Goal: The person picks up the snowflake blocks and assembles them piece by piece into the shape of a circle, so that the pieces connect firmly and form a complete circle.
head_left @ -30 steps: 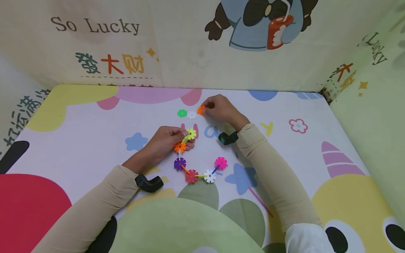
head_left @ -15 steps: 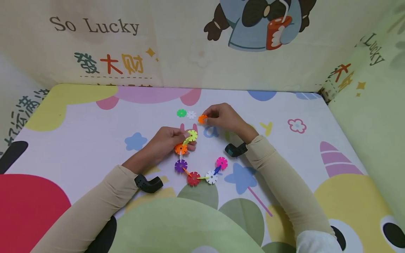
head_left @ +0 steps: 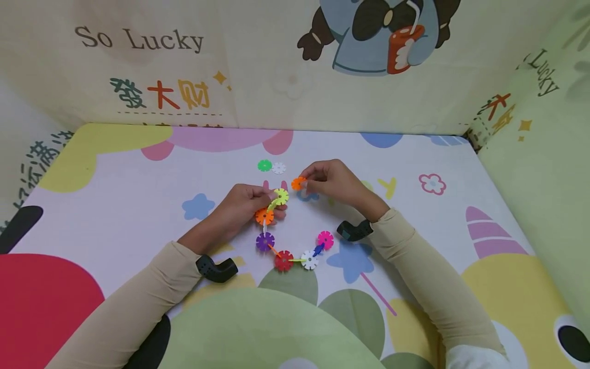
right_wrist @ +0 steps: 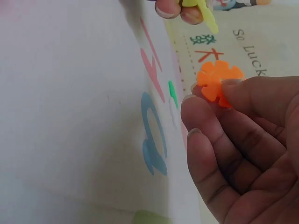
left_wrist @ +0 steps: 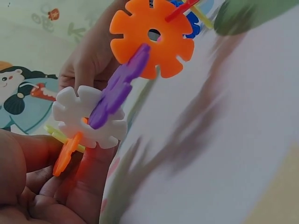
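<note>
My left hand (head_left: 241, 207) pinches the upper end of a chain of notched plastic snowflake discs, close by a yellow disc (head_left: 280, 196). From there the chain hangs and curves round through orange, purple (head_left: 265, 241), red (head_left: 283, 261) and white (head_left: 310, 260) discs to a pink disc (head_left: 325, 239). In the left wrist view, a purple disc (left_wrist: 117, 91) slots into a white disc (left_wrist: 70, 109) and an orange one. To the right, thumb and fingertips of my right hand (head_left: 338, 183) hold a single orange snowflake disc (right_wrist: 212, 77), apart from the chain.
Beyond the hands, a green disc (head_left: 265, 165) and a white disc (head_left: 278, 168) lie side by side on the patterned table cover (head_left: 138, 205). Printed fabric walls (head_left: 258, 92) stand at the back and sides. Each wrist wears a black device (head_left: 217, 269).
My right hand has come nearer and a little to the right, carrying the orange disc away from the two loose discs. The left hand stays almost in place; the chain has shifted slightly.
</note>
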{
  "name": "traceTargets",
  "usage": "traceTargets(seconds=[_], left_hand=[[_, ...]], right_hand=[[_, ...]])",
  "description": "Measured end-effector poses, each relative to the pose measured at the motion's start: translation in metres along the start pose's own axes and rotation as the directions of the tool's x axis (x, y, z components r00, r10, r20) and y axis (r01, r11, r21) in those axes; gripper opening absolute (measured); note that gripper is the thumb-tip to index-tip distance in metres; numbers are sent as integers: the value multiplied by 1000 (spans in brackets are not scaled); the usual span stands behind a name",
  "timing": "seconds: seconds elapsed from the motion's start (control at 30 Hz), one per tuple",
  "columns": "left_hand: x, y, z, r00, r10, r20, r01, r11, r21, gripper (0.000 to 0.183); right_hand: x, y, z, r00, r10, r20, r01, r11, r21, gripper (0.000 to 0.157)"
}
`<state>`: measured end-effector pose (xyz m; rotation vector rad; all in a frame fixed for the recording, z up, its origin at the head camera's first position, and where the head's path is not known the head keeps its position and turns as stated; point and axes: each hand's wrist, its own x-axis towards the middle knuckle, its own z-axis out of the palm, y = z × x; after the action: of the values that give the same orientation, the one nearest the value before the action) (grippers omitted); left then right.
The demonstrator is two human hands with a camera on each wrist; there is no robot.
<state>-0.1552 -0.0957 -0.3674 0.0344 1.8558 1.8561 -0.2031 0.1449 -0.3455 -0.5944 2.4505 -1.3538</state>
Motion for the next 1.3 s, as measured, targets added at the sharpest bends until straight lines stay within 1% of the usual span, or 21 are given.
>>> traceTargets(seconds=[0.17, 0.27, 0.5, 0.73, 1.03, 1.17, 1.3], left_hand=[[1, 0, 1, 1000, 6, 5, -6, 999, -37, 26], [1, 0, 1, 1000, 5, 0, -5, 999, -43, 26], [1, 1, 1, 1000, 8, 2, -8, 998, -54, 27], [0, 2, -1, 1000, 7, -9, -7, 999, -44, 28], [-3, 4, -3, 1000, 3, 3, -3, 998, -64, 30], [-2, 4, -3, 1000, 13, 4, -13, 998, -56, 29], [-2, 3, -3, 1000, 19, -4, -20, 998, -56, 27]], right_hand=[[-6, -2, 2, 1000, 26, 9, -26, 1000, 10, 14], [-8, -3, 4, 1000, 25, 13, -25, 999, 31, 15], [-9, -4, 7, 1000, 8, 15, -9, 999, 53, 14], [-6, -2, 10, 1000, -13, 27, 11, 998, 66, 14], [-6, -3, 13, 999, -49, 24, 47, 997, 67, 13], [-5, -3, 14, 998, -55, 27, 54, 998, 36, 13], [-6, -3, 14, 996, -79, 35, 81, 995, -59, 14]])
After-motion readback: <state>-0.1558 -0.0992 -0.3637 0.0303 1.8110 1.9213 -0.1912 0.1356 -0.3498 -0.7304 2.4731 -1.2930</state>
